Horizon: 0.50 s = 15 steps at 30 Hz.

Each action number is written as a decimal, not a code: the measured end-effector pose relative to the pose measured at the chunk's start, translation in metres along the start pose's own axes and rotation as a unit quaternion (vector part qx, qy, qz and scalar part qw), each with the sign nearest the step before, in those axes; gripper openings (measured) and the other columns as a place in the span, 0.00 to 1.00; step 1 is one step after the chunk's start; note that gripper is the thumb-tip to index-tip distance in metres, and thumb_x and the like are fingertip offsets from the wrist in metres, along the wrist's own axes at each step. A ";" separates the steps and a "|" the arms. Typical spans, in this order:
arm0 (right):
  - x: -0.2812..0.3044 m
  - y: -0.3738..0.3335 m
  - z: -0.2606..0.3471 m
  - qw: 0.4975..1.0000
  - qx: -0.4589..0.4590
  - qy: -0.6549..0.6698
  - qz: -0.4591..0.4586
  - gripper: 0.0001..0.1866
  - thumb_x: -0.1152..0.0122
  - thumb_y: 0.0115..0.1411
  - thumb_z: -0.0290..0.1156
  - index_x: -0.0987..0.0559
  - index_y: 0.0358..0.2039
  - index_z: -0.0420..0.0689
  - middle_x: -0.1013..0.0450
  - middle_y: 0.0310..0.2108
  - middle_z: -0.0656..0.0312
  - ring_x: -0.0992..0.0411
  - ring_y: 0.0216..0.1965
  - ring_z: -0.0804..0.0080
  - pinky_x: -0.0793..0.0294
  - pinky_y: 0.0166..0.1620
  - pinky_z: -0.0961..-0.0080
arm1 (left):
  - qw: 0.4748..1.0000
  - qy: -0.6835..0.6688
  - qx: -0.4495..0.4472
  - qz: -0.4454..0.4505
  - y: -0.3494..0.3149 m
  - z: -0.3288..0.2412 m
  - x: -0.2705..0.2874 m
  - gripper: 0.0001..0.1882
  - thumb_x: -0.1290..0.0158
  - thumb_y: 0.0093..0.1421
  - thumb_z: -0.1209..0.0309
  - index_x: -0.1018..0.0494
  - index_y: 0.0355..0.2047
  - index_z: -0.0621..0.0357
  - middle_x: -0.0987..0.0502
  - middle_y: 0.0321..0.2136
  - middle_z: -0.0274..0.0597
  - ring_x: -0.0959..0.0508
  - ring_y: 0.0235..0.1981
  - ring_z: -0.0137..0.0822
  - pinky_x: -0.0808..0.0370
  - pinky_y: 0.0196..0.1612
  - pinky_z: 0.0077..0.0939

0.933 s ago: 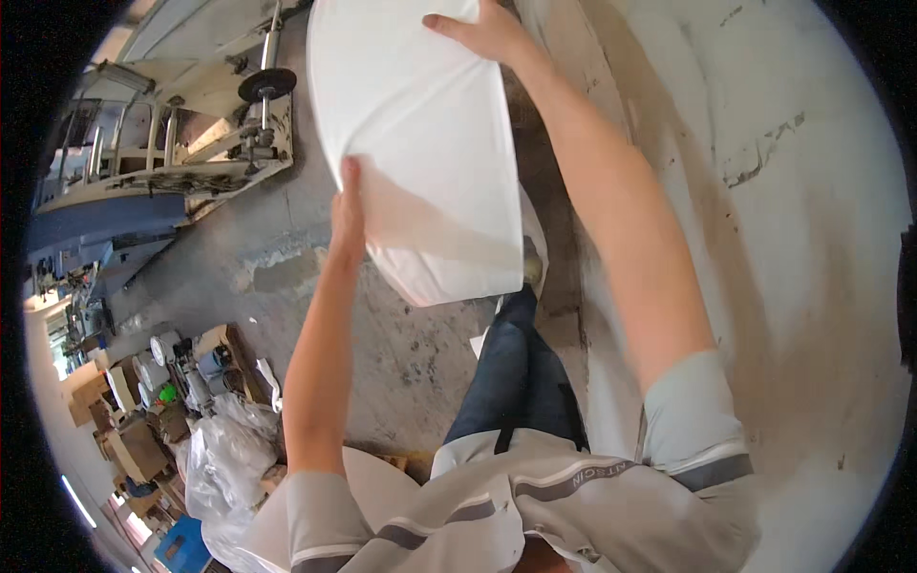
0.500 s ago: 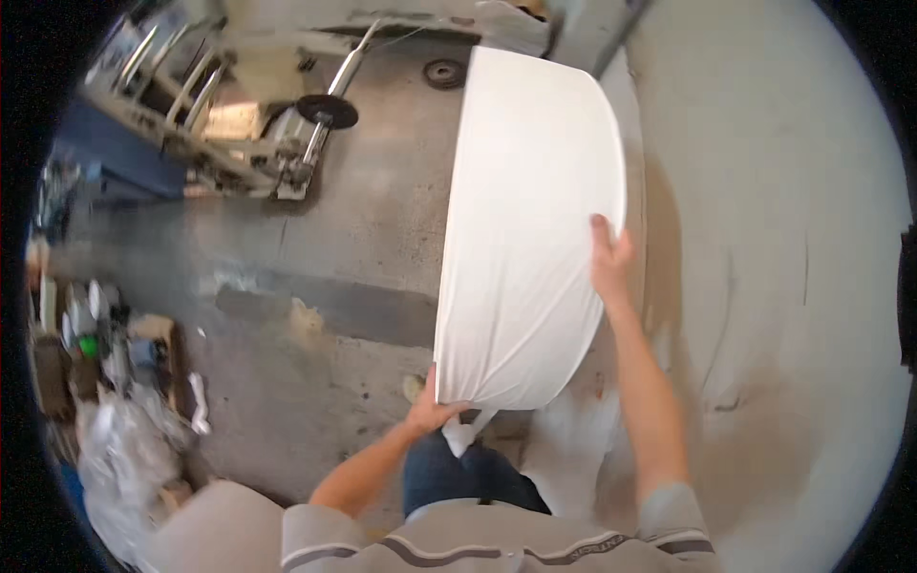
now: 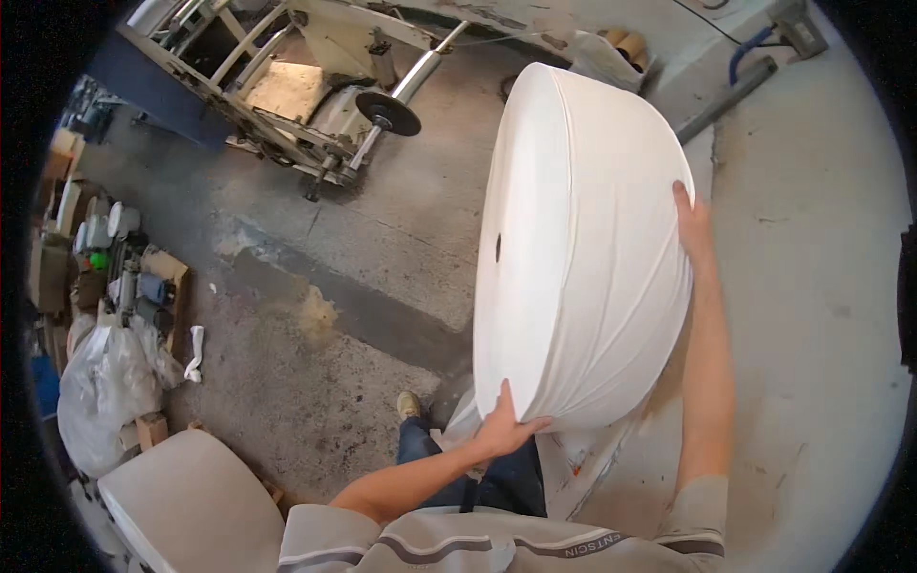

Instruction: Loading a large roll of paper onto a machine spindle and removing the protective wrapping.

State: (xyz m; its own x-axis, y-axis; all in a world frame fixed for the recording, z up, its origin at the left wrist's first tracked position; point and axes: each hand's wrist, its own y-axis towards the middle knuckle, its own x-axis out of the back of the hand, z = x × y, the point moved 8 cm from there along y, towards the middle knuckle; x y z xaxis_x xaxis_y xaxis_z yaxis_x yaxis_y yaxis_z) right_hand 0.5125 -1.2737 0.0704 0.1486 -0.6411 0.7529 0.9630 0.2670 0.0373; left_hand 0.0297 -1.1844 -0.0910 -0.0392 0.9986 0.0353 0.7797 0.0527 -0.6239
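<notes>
A large white roll (image 3: 611,258) of paper or fabric stands on its rim in front of me, tilted, its flat side with a small dark core hole facing left. Loose, creased material wraps its curved surface. My left hand (image 3: 506,430) grips the lower near edge, thumb up on the flat side and fingers along the curved surface. Out at the far right edge, my right hand (image 3: 694,224) holds the rim with its thumb on the wrapped surface; its other fingers are mostly hidden behind the roll.
A metal machine frame (image 3: 287,105) with a spindle and black disc (image 3: 388,113) stands at far left. A pale wall (image 3: 812,315) rises on the right. Bagged plastic (image 3: 110,392), boxes and another white roll (image 3: 191,501) lie at left. Cardboard tubes (image 3: 630,46) are at the back.
The roll has turned and shifted right, so its flat side with the core hole now shows. Both hands have moved right with it, and my view has swung round.
</notes>
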 end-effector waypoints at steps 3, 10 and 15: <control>-0.033 0.055 0.044 0.998 0.053 0.009 0.042 0.39 0.48 0.62 0.64 0.23 0.46 0.33 0.23 0.43 0.42 0.24 0.47 0.53 0.29 0.52 0.63 | 0.998 -0.047 0.051 -0.013 0.018 -0.047 -0.012 0.66 0.37 0.54 0.44 0.68 0.66 0.82 0.38 0.58 0.81 0.31 0.58 0.65 0.31 0.59 0.42; -0.083 0.128 0.102 0.983 0.103 0.015 0.149 0.36 0.46 0.62 0.61 0.23 0.46 0.34 0.23 0.44 0.42 0.25 0.48 0.51 0.31 0.53 0.63 | 0.998 -0.001 0.057 -0.027 0.069 -0.089 -0.053 0.62 0.43 0.57 0.40 0.68 0.65 0.79 0.26 0.45 0.75 0.22 0.46 0.66 0.25 0.49 0.46; -0.103 0.123 0.135 0.983 0.102 0.000 0.156 0.35 0.45 0.62 0.60 0.23 0.48 0.35 0.23 0.45 0.43 0.25 0.48 0.51 0.30 0.52 0.63 | 0.996 0.020 0.081 0.028 0.070 -0.093 -0.045 0.60 0.45 0.59 0.40 0.67 0.66 0.77 0.26 0.45 0.74 0.22 0.45 0.65 0.24 0.48 0.47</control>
State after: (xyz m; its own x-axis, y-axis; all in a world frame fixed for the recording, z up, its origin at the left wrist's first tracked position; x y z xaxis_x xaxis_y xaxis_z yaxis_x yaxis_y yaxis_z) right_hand 0.5856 -1.0782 0.0862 0.4287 -0.5060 0.7485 0.8055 0.5892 -0.0630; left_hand 0.1443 -1.2257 -0.0640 0.0297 0.9992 0.0259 0.6684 -0.0006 -0.7438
